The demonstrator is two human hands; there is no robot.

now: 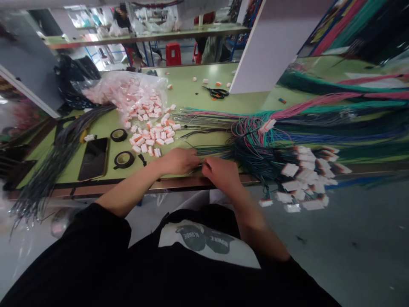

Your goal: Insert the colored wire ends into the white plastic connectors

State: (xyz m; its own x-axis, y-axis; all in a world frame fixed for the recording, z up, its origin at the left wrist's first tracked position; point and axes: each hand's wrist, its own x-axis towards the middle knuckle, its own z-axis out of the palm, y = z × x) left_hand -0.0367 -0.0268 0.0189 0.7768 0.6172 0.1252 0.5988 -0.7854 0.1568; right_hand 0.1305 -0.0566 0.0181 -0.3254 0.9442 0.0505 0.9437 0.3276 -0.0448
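My left hand [181, 161] and my right hand [222, 172] meet at the table's front edge, fingers closed in pinches. Between them a little of some thin dark wires [200, 163] shows; my fingers hide most of what they grip. Dark green wires [213, 150] run just behind my right hand into a tangled bundle. Left of my left hand lies a loose heap of white and orange connector housings [153, 135], spilling from a clear plastic bag [128, 87]. A cluster of white connectors [305, 177] on wire ends hangs over the edge at right.
Two rolls of black tape [124, 159] and a phone [93, 158] lie at left, beside a grey wire bundle [68, 140]. Black scissors [217, 92] lie farther back near a white upright panel [265, 47]. Pink wires [306, 104] stretch right. A person [122, 19] is in the background.
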